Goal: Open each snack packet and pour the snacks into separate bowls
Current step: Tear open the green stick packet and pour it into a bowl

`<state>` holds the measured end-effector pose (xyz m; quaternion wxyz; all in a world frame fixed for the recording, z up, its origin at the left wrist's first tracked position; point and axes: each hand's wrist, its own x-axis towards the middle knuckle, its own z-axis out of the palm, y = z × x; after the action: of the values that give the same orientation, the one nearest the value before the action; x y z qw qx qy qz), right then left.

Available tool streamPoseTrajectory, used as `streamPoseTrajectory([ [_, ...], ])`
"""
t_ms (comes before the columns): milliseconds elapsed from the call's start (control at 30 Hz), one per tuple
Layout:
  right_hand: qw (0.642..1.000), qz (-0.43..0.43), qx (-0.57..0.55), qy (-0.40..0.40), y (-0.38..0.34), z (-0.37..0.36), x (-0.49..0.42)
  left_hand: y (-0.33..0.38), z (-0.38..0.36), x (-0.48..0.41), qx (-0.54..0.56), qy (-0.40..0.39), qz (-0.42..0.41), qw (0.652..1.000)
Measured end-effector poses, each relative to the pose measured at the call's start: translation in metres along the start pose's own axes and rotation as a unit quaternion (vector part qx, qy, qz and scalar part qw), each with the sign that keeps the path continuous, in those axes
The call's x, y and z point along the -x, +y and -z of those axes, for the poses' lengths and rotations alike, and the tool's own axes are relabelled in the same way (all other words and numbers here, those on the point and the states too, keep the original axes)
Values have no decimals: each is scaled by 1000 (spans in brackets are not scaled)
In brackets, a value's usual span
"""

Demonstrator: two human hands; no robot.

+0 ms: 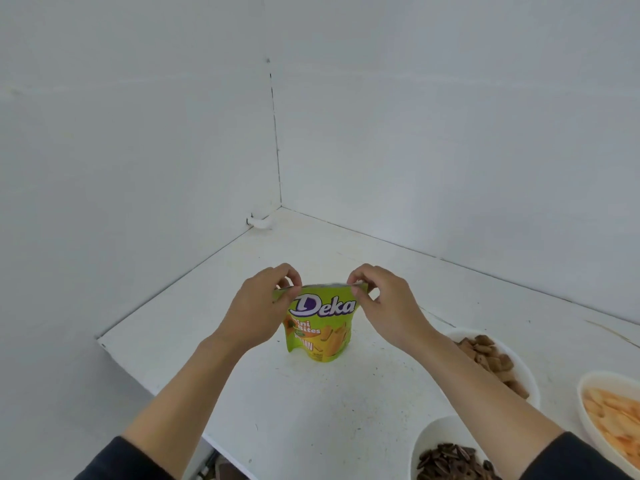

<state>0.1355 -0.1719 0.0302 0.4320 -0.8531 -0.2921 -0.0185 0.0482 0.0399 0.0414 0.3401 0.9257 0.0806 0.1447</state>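
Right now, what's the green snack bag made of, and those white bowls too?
The glossy green snack packet looks like thin plastic film, maybe foil-lined: it shines and crumples where pinched. The round white bowl of brown biscuit pieces, the white bowl of dark seeds and the white bowl of orange snacks look smooth and slightly shiny: probably ceramic, possibly hard plastic.

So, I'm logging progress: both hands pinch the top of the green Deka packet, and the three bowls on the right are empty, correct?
Not quite: the head view shows the three bowls filled, namely the wafer bowl, the seed bowl and the chip bowl. The left hand and right hand do pinch the top of the green Deka packet.
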Motion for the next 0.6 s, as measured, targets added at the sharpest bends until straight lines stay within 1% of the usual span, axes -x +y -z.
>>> streamPoseTrajectory([
  [67, 999, -11, -29, 10, 0, -2, 0, -1, 3, -1, 27, -4, 12, 1000],
  [167, 998, -9, -55, 28, -4, -3, -1, 0, 4, -3, 33, -3, 9, 999],
  [300, 994, -17, -101, 32, -10, -5, -1, 1, 3, 0, 41, 7, 3, 999],
  [400, 994, -19, -104, 32, -11, -8, 0, 2, 4, 2, 58, 14, 8, 998],
  [467, 995, -14, -93, 27, -11, -10, 1, 1, 5, 3, 76, 7, 27, 997],
  [600, 996, 6, -91, 18, -13, -10, 6, 3, 11, 0, 160, -27, 93, 982],
])
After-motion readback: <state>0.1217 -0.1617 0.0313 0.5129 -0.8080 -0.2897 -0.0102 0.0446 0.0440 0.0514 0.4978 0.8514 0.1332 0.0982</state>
